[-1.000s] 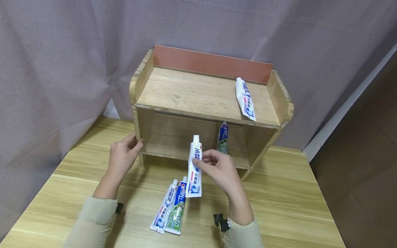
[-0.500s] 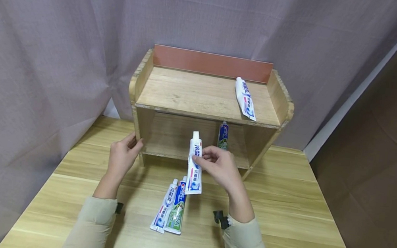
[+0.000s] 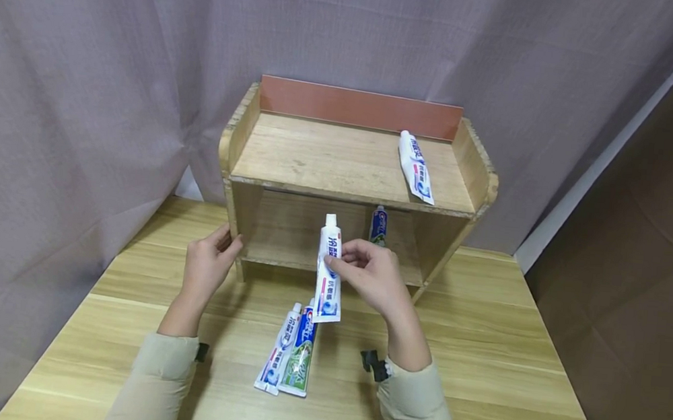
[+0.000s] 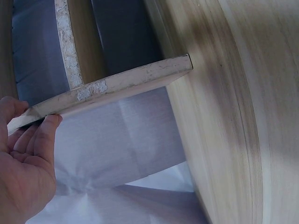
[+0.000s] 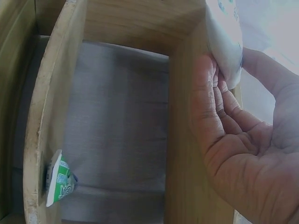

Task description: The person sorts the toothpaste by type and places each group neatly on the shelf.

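My right hand (image 3: 374, 276) pinches a white toothpaste tube (image 3: 327, 287) between thumb and fingers, cap end up, in front of the wooden shelf (image 3: 338, 195). In the right wrist view the same tube (image 5: 225, 44) shows at the top, partly out of frame. My left hand (image 3: 207, 262) grips the front edge of the shelf's left side panel (image 4: 135, 77), thumb on one face and fingers on the other. Below the held tube, a blue-green toothpaste tube (image 3: 299, 358) and another white tube (image 3: 279, 353) lie side by side on the table, slightly overlapping.
One white tube (image 3: 416, 167) lies on the right of the top board. On the lower board stands a blue-green tube (image 5: 60, 179), partly hidden by my right hand in the head view. A grey curtain (image 3: 354, 29) hangs behind; a brown panel (image 3: 640, 212) borders the right.
My right hand has risen slightly and moved a little toward the shelf with the white tube. The left hand and the other tubes stay put.
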`<action>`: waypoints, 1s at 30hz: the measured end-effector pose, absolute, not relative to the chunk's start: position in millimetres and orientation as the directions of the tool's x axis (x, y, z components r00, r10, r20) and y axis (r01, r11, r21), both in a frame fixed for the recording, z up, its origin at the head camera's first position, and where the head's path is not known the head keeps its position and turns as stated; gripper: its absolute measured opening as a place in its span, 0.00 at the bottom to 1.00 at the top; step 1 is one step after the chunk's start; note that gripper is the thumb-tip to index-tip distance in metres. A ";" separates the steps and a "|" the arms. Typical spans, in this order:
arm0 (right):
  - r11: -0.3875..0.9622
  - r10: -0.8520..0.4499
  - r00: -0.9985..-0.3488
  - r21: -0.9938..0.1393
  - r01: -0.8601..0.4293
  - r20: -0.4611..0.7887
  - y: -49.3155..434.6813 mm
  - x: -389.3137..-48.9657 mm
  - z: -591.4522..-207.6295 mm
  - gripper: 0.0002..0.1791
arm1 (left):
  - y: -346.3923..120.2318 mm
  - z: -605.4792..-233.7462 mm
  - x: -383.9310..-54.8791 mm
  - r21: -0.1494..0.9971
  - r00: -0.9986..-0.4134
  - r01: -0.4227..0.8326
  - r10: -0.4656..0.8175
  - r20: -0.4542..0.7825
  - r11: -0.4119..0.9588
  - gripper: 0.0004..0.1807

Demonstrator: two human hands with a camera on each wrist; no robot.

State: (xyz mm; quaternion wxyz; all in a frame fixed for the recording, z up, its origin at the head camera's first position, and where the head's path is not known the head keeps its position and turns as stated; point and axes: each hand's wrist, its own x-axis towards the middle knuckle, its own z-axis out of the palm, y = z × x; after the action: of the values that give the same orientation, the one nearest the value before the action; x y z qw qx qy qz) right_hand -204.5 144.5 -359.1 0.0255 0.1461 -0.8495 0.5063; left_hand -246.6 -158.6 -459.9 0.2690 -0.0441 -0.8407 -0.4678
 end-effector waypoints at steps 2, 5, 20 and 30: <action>0.448 -0.219 -0.956 -0.851 -0.275 0.193 144.3 -204.7 -357.1 0.14 | -158.7 -460.4 -246.4 0.764 -0.851 0.327 -0.179 0.494 0.557 0.19; 0.455 -0.218 -0.955 -0.845 -0.281 0.201 144.4 -205.1 -352.7 0.14 | -158.8 -461.1 -246.4 0.764 -0.849 0.332 -0.177 0.497 0.553 0.19; 0.469 -0.191 -0.948 -0.825 -0.315 0.253 142.4 -213.0 -323.6 0.12 | -159.2 -458.7 -246.6 0.758 -0.847 0.336 -0.174 0.503 0.559 0.19; 0.473 -0.178 -0.942 -0.815 -0.337 0.286 142.0 -215.7 -310.3 0.12 | -158.6 -458.8 -246.4 0.763 -0.849 0.332 -0.176 0.498 0.554 0.19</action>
State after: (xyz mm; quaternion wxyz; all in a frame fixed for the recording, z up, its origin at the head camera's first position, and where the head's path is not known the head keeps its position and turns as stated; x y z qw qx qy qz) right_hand -215.7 142.0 -310.3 0.0808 0.1505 -0.8542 0.4910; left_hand -246.4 -158.6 -458.8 0.2703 -0.0467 -0.8391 -0.4697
